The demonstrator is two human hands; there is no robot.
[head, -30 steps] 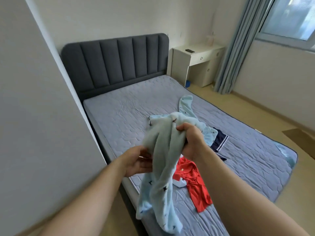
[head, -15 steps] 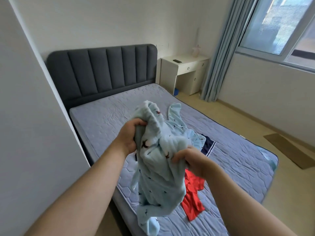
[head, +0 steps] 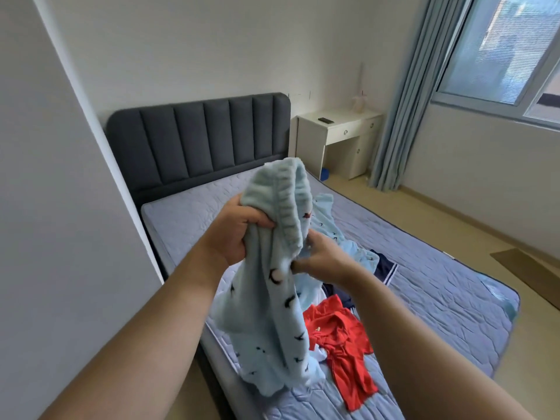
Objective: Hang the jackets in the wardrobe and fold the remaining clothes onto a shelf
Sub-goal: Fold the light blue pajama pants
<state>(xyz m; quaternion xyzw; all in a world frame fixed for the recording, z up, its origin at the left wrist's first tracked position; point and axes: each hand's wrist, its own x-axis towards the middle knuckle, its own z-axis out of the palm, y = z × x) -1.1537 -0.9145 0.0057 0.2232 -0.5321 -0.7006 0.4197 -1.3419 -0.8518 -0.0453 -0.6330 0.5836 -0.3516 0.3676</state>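
A fluffy light-blue garment [head: 274, 313] with small dark prints hangs above the near edge of the bed. My left hand [head: 239, 230] grips it near its ribbed elastic band at the top. My right hand [head: 322, 260] pinches the same garment a little lower, on its right side. On the mattress behind lies a second light-blue piece [head: 328, 225]. A red garment [head: 342, 338] lies crumpled under my right forearm, and a navy piece with white stripes [head: 385, 268] lies beyond it.
The bed has a grey quilted mattress [head: 439, 286] and a dark padded headboard [head: 197, 137]. A white wall panel [head: 54, 207] stands close on the left. A white desk [head: 339, 137], a blue curtain [head: 403, 101] and a window sit at the back right. A brown mat [head: 527, 274] lies on the floor.
Both hands have lifted the light-blue garment higher and shifted their grip; the ribbed band now stands up above my left hand. The view has tilted up toward the window.
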